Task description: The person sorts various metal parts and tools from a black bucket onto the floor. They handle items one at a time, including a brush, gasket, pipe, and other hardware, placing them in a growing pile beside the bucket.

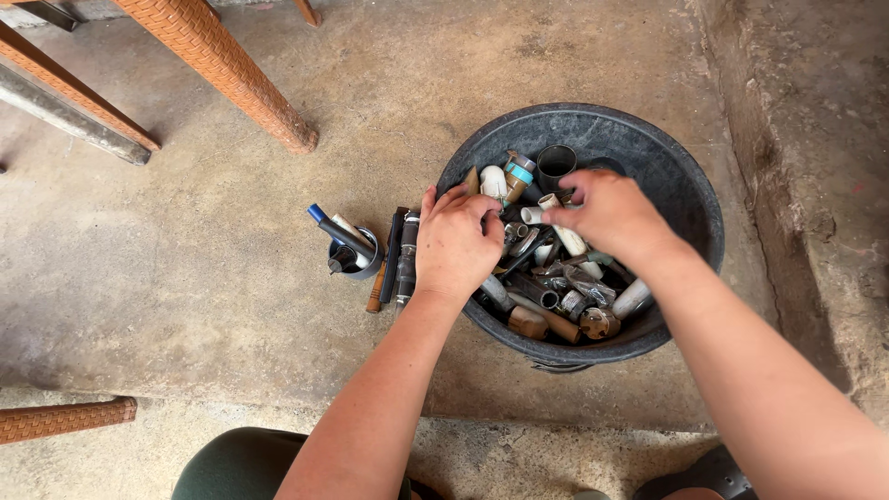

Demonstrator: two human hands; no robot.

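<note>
A round, dark grey plastic tub [685,199] with a mottled, dusty wall sits on the rough concrete floor [185,278] right of the frame's centre. It is heaped with short pipe fittings [556,296]: dull metal sleeves, white plastic elbows, a brown coupling and an open grey socket near the far rim.

The left hand [456,243] lies knuckles-up over the tub's left rim, fingers curled down into the heap; what they close on cannot be made out. The right hand [607,211] reaches in from the lower right, forearm slanting across the tub, fingertips pinched on a small pale fitting [548,200].

Just left of the tub, on the floor, lie several dark tubes and a rusty rod [375,292] beside a small metal ring [355,252]. Woven orange-brown furniture legs [218,65] cross the upper left.
</note>
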